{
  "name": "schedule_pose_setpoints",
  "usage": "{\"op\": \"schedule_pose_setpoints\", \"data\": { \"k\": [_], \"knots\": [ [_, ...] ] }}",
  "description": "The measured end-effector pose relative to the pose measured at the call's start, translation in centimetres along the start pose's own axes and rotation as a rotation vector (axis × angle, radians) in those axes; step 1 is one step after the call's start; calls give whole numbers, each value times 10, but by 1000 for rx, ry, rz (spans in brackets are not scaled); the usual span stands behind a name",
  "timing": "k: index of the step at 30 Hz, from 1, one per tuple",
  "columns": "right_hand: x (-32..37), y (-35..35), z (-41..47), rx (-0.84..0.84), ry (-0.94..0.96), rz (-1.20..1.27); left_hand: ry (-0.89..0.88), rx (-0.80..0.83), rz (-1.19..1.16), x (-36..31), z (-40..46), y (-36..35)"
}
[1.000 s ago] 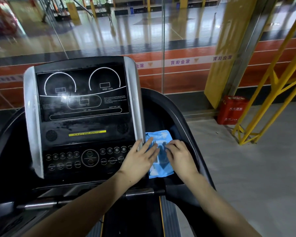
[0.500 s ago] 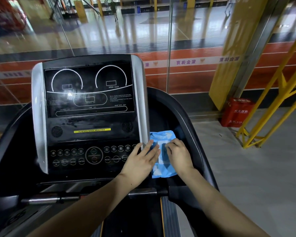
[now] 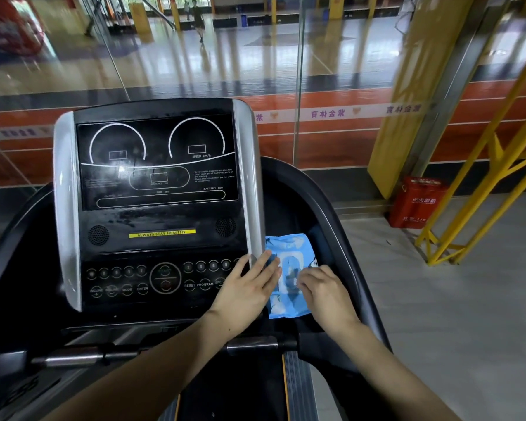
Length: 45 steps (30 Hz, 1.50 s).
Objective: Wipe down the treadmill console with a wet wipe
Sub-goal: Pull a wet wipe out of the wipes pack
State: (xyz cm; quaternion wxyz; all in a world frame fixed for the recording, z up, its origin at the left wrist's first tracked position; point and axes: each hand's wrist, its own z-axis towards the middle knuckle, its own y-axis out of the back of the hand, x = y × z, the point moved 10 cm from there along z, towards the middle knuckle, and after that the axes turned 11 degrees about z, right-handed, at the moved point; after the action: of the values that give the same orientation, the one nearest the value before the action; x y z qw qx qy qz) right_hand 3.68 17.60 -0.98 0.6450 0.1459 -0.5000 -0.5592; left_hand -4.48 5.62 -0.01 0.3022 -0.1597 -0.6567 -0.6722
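The treadmill console (image 3: 152, 177) stands in front of me, a black panel with silver side strips, dark dials and a row of buttons below. A blue wet wipe pack (image 3: 289, 244) lies in the black tray just right of the console. My left hand (image 3: 246, 290) rests flat with its fingers apart, the fingertips over the pack's left edge and the console's lower right corner. My right hand (image 3: 325, 293) sits on the pack's right side, fingers curled onto the white lid flap in its middle. No loose wipe is visible.
A metal handlebar (image 3: 252, 344) crosses below the console. A glass wall (image 3: 298, 86) stands behind the treadmill. To the right are a red box (image 3: 413, 205) on the grey floor and a yellow steel frame (image 3: 480, 189).
Both hands stay on the wipe pack with hardly any movement. My view has turned slightly left, so the console sits further right in the frame.
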Motion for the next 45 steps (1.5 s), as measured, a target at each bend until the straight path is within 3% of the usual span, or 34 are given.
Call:
{"op": "schedule_pose_setpoints", "data": {
  "k": [7, 13, 21, 32, 38, 45],
  "knots": [
    [6, -22, -9, 151, 7, -28, 11, 32, -31, -1, 0, -4],
    [-6, -11, 9, 106, -323, 31, 11, 55, -49, -2, -1, -6],
    [-20, -18, 23, 125, -528, 0, 24, 66, -65, -2, -4, -5],
    [-24, -38, 41, 299, -535, -198, 62, 41, -120, -2, -4, -11],
    [-14, -49, 45, 423, -387, -284, 62, 60, -127, -2, -5, -11],
    [-7, -45, 41, 430, -276, -320, 52, 79, -122, -3, -4, -9]
  ]
}}
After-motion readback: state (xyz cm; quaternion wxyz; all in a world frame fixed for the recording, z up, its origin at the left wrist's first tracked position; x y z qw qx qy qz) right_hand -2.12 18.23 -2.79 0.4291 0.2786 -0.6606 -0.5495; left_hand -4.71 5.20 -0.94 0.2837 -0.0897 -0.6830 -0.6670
